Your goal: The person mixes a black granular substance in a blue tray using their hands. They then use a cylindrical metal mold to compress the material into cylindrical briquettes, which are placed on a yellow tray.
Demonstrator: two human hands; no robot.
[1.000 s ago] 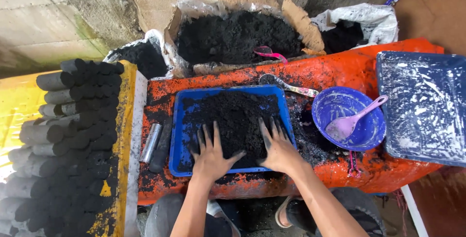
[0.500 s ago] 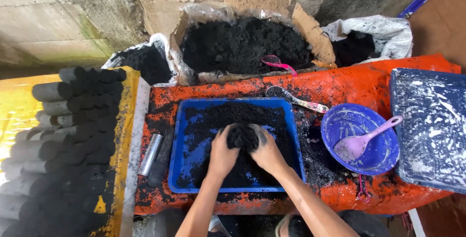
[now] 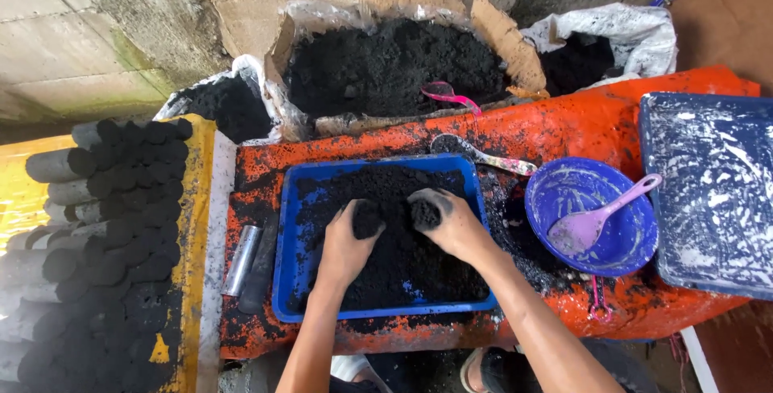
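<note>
We see the left hand (image 3: 345,240) closed around a clump of black powder (image 3: 368,217), and the right hand (image 3: 452,222) closed around a second clump (image 3: 425,213); the two clumps sit just beside each other above the middle of the blue tray (image 3: 290,280). The tray holds a loose black powder bed (image 3: 403,272) under both hands and rests on an orange-covered table (image 3: 580,127).

At nine o'clock from the tray, a metal tube (image 3: 241,260) and a dark tube (image 3: 259,268) lie side by side on the table's edge. Farther out at nine o'clock, black cylinders (image 3: 105,224) are stacked on a yellow surface (image 3: 197,200). At three o'clock stands a blue bowl (image 3: 620,240) with a lilac spoon (image 3: 600,217) leaning in it, and beyond it a blue lid (image 3: 713,192) smeared with white. At twelve o'clock a cardboard box (image 3: 499,35) holds more black powder with a pink scoop (image 3: 447,95) in it, and a metal spoon (image 3: 483,155) lies between box and tray.
</note>
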